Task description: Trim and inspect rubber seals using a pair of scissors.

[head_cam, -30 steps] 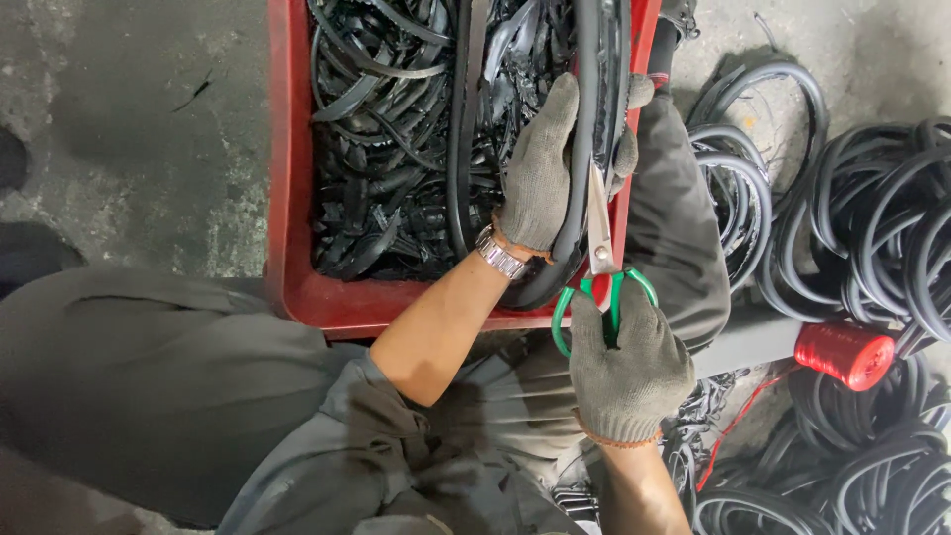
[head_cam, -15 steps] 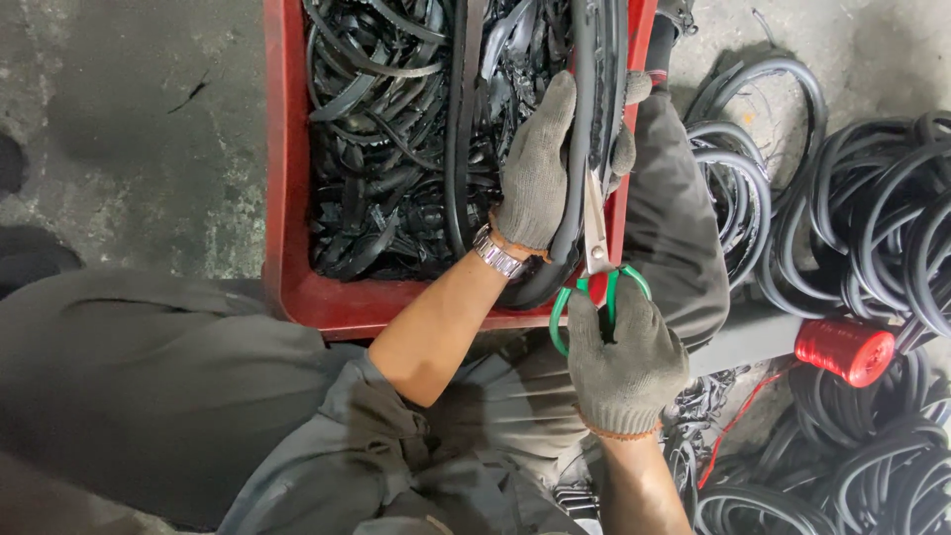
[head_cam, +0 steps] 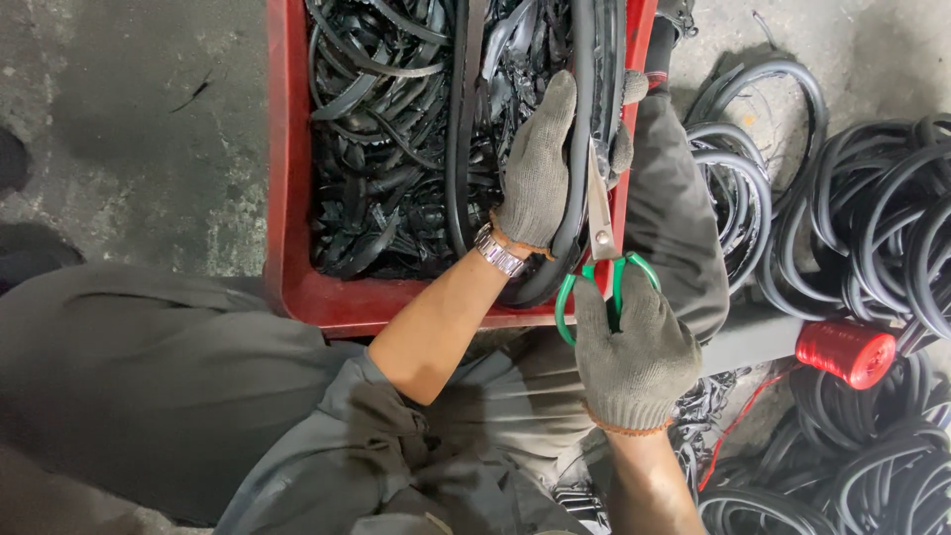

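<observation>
My left hand (head_cam: 540, 168), in a grey knit glove with a metal watch at the wrist, grips a thick black rubber strip (head_cam: 578, 119) over the red crate (head_cam: 282, 198). My right hand (head_cam: 634, 347), also gloved, holds green-handled scissors (head_cam: 600, 233). The blades point up along the strip, right beside my left hand's fingers. The crate is full of cut black rubber pieces (head_cam: 396, 129).
Coils of black rubber tubing (head_cam: 872, 218) lie on the concrete floor at the right, with more at the lower right. A red spool of thread (head_cam: 844, 352) lies among them. My grey-trousered legs (head_cam: 149, 386) frame the crate's near side.
Both hands stay almost still. The scissors and the strip hold the same place over the crate's right side.
</observation>
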